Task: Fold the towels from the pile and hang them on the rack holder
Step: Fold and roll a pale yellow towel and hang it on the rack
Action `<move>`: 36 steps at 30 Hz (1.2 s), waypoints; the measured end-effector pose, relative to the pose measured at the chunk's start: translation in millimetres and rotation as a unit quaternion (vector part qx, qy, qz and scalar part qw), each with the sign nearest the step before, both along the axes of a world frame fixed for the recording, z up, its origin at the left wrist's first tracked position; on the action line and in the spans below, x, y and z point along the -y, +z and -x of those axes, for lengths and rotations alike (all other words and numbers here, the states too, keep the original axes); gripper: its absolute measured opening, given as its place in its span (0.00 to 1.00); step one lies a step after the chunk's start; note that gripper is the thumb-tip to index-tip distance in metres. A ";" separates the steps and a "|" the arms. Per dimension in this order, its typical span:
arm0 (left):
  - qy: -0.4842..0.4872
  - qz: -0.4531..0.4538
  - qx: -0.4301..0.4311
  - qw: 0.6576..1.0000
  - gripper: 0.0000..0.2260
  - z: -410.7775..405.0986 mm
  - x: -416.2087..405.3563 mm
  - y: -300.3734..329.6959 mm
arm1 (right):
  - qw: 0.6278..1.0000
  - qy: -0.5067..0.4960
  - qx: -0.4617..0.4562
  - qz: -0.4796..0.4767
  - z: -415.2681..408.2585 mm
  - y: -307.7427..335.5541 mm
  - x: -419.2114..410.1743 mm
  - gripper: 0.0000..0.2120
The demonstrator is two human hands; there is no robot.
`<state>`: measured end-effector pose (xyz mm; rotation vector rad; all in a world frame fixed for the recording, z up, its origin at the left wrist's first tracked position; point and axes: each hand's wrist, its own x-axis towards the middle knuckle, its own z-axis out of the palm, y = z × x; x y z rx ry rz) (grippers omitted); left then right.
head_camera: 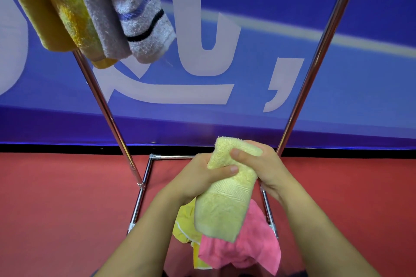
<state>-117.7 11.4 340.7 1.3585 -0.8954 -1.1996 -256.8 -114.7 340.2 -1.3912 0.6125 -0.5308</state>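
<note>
A folded pale yellow towel (222, 198) hangs in front of me, held near its top by both hands. My left hand (202, 177) grips its left side with the thumb across the front. From the right, my right hand (258, 164) grips the upper fold. Below them lies the pile: a pink towel (252, 245) and a bright yellow towel (186, 225) on the red floor. The metal rack (105, 108) stands ahead. Several folded towels hang at its top left, among them a white striped towel (141, 13) and a yellow towel (29, 4).
The rack's right post (315, 63) slants up to the top right, and its base bars (139, 204) frame the pile. A blue banner (337, 87) with large pale letters covers the wall behind. Red floor (67, 209) spreads to both sides.
</note>
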 end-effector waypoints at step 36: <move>0.187 0.037 0.187 0.964 0.26 -6.6 16.3 -32.1 | 0.986 -0.114 -0.060 0.102 -29.7 -12.9 -28.6 0.17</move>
